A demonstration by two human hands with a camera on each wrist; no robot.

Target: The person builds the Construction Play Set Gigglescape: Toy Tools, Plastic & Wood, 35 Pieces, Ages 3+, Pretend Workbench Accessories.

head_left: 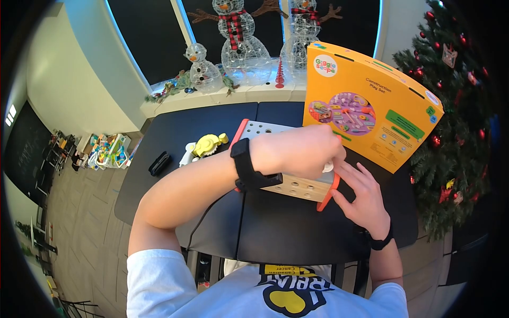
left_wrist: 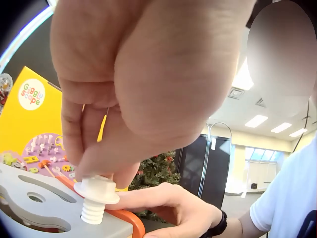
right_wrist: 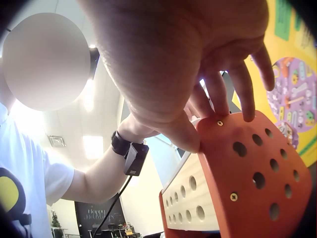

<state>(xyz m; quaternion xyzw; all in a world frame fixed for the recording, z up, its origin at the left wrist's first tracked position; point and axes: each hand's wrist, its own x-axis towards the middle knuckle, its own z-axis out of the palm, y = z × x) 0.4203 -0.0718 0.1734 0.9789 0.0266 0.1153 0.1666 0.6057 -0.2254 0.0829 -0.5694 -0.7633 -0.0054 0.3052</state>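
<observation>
A wooden toy workbench (head_left: pixel 299 186) with a grey perforated top and orange ends stands on the table. My left hand (head_left: pixel 302 151) bends over its right end. In the left wrist view, that hand's fingertips pinch the head of a white plastic screw (left_wrist: pixel 96 191), whose threaded shaft points down at the grey top (left_wrist: pixel 29 198). My right hand (head_left: pixel 366 199) lies at the orange end panel (right_wrist: pixel 262 163), thumb on its near edge and fingers spread over the upper edge. The right index finger reaches beside the screw; whether it touches is unclear.
A tall yellow box (head_left: pixel 371 106) stands behind the workbench. Yellow and white toy pieces (head_left: pixel 207 146) lie left of it, with a black case (head_left: pixel 159 164) farther left. A cable runs down from my left wrist. A decorated tree (head_left: pixel 445 132) stands to the right.
</observation>
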